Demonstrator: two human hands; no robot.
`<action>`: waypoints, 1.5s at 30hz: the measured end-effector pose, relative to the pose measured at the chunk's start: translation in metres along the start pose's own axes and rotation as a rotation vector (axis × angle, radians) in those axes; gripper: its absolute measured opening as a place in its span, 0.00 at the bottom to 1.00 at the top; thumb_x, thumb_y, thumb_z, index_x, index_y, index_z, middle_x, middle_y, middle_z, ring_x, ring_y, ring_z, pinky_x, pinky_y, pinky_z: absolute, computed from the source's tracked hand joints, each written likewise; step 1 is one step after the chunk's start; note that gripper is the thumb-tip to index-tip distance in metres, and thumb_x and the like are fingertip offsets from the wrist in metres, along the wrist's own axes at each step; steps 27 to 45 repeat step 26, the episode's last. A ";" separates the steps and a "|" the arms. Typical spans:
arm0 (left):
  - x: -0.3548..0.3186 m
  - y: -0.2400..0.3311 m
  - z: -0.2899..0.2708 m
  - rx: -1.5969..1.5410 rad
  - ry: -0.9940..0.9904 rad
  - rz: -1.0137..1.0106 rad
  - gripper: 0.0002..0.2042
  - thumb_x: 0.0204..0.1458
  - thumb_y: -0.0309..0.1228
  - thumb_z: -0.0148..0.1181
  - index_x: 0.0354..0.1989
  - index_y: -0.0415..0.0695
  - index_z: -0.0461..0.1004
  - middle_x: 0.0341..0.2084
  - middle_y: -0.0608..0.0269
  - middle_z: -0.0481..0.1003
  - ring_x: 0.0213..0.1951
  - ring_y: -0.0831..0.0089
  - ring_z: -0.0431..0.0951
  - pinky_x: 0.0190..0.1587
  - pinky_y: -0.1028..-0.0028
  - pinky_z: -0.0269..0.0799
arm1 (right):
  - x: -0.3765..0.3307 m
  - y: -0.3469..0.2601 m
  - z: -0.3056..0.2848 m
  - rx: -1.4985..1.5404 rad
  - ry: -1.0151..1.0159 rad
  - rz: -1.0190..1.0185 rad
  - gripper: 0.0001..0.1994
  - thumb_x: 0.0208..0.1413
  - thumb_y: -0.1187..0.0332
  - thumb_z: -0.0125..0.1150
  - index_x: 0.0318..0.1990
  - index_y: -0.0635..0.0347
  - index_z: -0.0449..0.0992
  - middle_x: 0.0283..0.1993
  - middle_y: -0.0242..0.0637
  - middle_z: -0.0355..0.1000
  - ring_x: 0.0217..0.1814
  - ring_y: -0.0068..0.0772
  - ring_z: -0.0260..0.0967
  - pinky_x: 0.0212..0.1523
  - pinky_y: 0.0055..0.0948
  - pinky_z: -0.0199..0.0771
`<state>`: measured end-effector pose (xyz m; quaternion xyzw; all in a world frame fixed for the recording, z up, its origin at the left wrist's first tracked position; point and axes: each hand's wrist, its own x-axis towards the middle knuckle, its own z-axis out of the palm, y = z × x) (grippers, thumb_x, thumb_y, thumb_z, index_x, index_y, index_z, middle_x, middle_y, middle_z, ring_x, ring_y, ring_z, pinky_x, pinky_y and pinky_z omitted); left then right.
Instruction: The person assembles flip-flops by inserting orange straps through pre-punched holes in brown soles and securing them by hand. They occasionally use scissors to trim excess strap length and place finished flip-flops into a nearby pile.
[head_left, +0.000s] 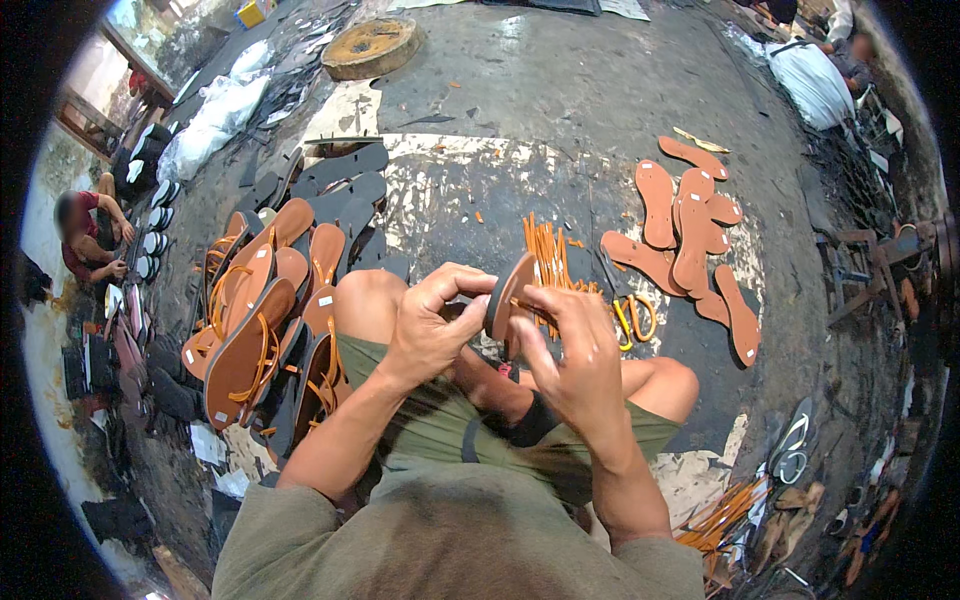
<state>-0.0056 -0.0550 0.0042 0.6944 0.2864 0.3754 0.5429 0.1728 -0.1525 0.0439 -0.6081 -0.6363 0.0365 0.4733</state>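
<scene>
You're in a sandal-making workshop, floor-level setup w/ no benches. Bare, stained concrete floor (600, 90) serves as the work surface. Left of you: pile of finished brown sandals (265, 320) w/ orange straps. Right: loose brown sole blanks (690, 230) laid flat, plus a bundle of orange straps (548, 250) in front. Dark sole cutouts (345, 175) sit further back, near a round wooden block (372, 45). Another worker (90, 240) sits at far left beside rows of footwear; more scraps & straps (725, 515) by your right side.
</scene>
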 end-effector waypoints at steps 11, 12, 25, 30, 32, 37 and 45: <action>-0.018 -0.047 0.029 -0.552 0.348 -0.329 0.22 0.66 0.22 0.58 0.69 0.38 0.68 0.58 0.56 0.77 0.57 0.63 0.80 0.63 0.61 0.77 | -0.052 0.038 0.070 1.519 0.316 1.110 0.19 0.72 0.53 0.59 0.53 0.61 0.77 0.44 0.36 0.79 0.39 0.25 0.78 0.38 0.28 0.83; -0.018 -0.045 0.023 -0.187 0.440 -0.148 0.20 0.65 0.23 0.59 0.66 0.38 0.71 0.54 0.58 0.79 0.56 0.65 0.80 0.62 0.63 0.76 | -0.062 0.047 0.068 1.437 0.326 1.090 0.19 0.72 0.53 0.59 0.53 0.62 0.77 0.43 0.35 0.79 0.37 0.24 0.78 0.37 0.26 0.83; -0.010 -0.003 0.011 -0.550 0.006 -0.285 0.15 0.67 0.27 0.58 0.60 0.36 0.75 0.35 0.61 0.86 0.36 0.62 0.86 0.54 0.61 0.81 | -0.052 0.071 0.027 1.285 -0.088 0.895 0.17 0.72 0.55 0.59 0.51 0.61 0.79 0.40 0.28 0.79 0.30 0.15 0.69 0.30 0.17 0.69; -0.012 -0.002 0.011 -0.549 0.010 -0.290 0.15 0.67 0.27 0.58 0.60 0.36 0.75 0.35 0.61 0.86 0.36 0.62 0.86 0.54 0.61 0.81 | -0.048 0.078 0.011 1.292 -0.320 0.861 0.17 0.71 0.54 0.61 0.51 0.59 0.79 0.40 0.28 0.81 0.31 0.15 0.70 0.31 0.18 0.70; -0.012 -0.002 0.011 -0.549 0.010 -0.290 0.15 0.67 0.27 0.58 0.60 0.36 0.75 0.35 0.61 0.86 0.36 0.62 0.86 0.54 0.61 0.81 | -0.048 0.078 0.011 1.292 -0.320 0.861 0.17 0.71 0.54 0.61 0.51 0.59 0.79 0.40 0.28 0.81 0.31 0.15 0.70 0.31 0.18 0.70; -0.012 -0.002 0.011 -0.549 0.010 -0.290 0.15 0.67 0.27 0.58 0.60 0.36 0.75 0.35 0.61 0.86 0.36 0.62 0.86 0.54 0.61 0.81 | -0.048 0.078 0.011 1.292 -0.320 0.861 0.17 0.71 0.54 0.61 0.51 0.59 0.79 0.40 0.28 0.81 0.31 0.15 0.70 0.31 0.18 0.70; -0.012 -0.002 0.011 -0.549 0.010 -0.290 0.15 0.67 0.27 0.58 0.60 0.36 0.75 0.35 0.61 0.86 0.36 0.62 0.86 0.54 0.61 0.81 | -0.048 0.078 0.011 1.292 -0.320 0.861 0.17 0.71 0.54 0.61 0.51 0.59 0.79 0.40 0.28 0.81 0.31 0.15 0.70 0.31 0.18 0.70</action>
